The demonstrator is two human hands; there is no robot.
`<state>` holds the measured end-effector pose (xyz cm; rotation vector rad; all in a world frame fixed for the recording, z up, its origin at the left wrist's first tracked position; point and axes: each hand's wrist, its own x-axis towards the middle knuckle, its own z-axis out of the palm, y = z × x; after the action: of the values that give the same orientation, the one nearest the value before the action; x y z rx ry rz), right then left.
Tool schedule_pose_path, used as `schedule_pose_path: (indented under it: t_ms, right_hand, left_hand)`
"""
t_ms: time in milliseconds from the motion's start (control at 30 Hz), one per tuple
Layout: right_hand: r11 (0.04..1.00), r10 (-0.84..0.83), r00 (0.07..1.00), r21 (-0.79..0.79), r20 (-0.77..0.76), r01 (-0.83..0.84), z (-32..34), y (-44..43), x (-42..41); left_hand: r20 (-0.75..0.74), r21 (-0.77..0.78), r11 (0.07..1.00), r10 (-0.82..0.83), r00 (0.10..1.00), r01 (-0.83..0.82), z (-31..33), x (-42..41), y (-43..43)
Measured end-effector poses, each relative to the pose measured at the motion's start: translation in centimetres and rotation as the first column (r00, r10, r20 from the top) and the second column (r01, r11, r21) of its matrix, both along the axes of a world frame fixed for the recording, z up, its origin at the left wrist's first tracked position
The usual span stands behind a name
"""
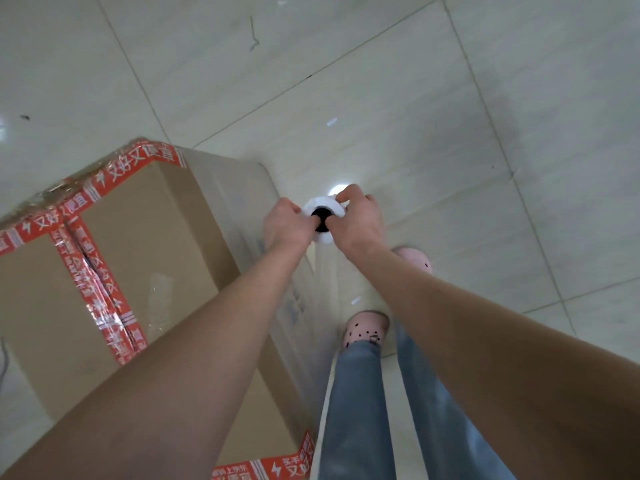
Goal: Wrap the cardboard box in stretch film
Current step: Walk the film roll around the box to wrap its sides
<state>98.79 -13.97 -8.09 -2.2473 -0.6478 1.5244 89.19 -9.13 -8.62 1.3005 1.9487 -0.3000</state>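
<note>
The left grip (pixel 285 226) and right grip (pixel 357 216) each curl round the top end of the upright stretch film roll (pixel 323 203), pinching its rim. The red-taped cardboard box (pixel 145 223) stands on the tiled floor (pixel 450 133) just left of the roll, with film over its side.

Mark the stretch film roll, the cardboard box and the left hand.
stretch film roll (pixel 322 204): head view, white rim of its upper end.
cardboard box (pixel 145 233): head view, bare brown top face.
left hand (pixel 284 226): head view, back of the hand.
</note>
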Motion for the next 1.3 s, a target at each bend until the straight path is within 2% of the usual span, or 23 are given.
schedule_pose_path:
  t_ms: [67,133,200,233,333,400,500,567,667,733,833,933,1033,1167,1300]
  right_hand:
    - [1.000,0.007,1.000,-0.011,0.011,-0.007,0.0,0.2,-0.1]
    - [0.999,0.021,0.999,-0.027,0.025,-0.020,0.0,0.3,0.0]
    - [0.999,0.031,0.999,-0.033,0.019,-0.030,-0.1,0.3,0.1]
    - [0.999,0.031,0.999,-0.033,0.009,-0.031,-0.1,0.5,0.1]
    - [0.998,0.056,0.998,-0.036,-0.005,-0.056,-0.3,1.2,0.3]
    - [0.997,0.082,0.997,-0.010,-0.001,-0.082,-0.3,2.4,0.3]
    - [0.993,0.111,0.993,0.037,0.026,-0.112,-0.2,4.7,0.3]
    - [0.990,0.134,0.991,0.048,0.029,-0.136,-0.3,6.3,0.0]
    - [0.981,0.180,0.983,0.063,0.035,-0.182,-0.3,8.4,-0.6]
    - [0.974,0.221,0.974,0.044,0.055,-0.223,-0.3,9.2,-0.9]
    - [0.969,0.245,0.967,0.022,0.070,-0.247,-0.1,9.3,-1.1]
    - [0.963,0.267,0.961,0.012,0.070,-0.269,0.0,9.1,-1.3]
    - [0.951,0.305,0.947,0.018,0.100,-0.308,0.0,9.5,-1.4]
    - [0.927,0.372,0.920,0.009,0.121,-0.376,-0.1,10.6,-1.6]
    - [0.933,0.359,0.928,-0.003,0.098,-0.361,-0.1,12.3,-1.7]
  left_hand:
    - [-0.040,0.036,0.942,-0.332,0.942,0.334,0.2,0.1,1.0]
    - [-0.050,0.091,0.779,-0.618,0.784,0.620,0.4,0.8,1.7]
    - [-0.086,0.093,0.655,-0.745,0.662,0.750,0.1,1.6,2.0]
    - [-0.114,0.095,0.627,-0.764,0.635,0.773,0.1,1.9,2.2]
    - [-0.146,0.087,0.629,-0.759,0.634,0.773,-0.1,2.0,3.1]
    - [-0.128,0.086,0.718,-0.680,0.722,0.691,0.0,1.5,4.0]
    - [-0.098,0.108,0.904,-0.405,0.909,0.414,-0.2,0.2,5.4]
    - [-0.069,0.123,0.974,-0.181,0.981,0.188,-0.1,-0.6,6.2]
    - [-0.009,0.096,0.991,0.097,0.995,-0.095,0.1,-1.5,6.5]
    - [0.019,0.047,0.985,0.164,0.986,-0.165,0.1,-1.8,6.5]
    - [0.033,-0.007,0.996,0.089,0.996,-0.088,0.4,-1.9,6.8]
    - [-0.002,0.065,0.982,-0.177,0.984,0.177,1.1,-1.6,7.1]
    - [-0.069,0.125,0.903,-0.405,0.912,0.410,1.3,-1.2,7.4]
    - [-0.166,0.138,0.837,-0.508,0.845,0.530,1.3,-1.2,9.0]
    - [-0.116,0.085,0.844,-0.520,0.846,0.530,1.6,-1.7,11.4]
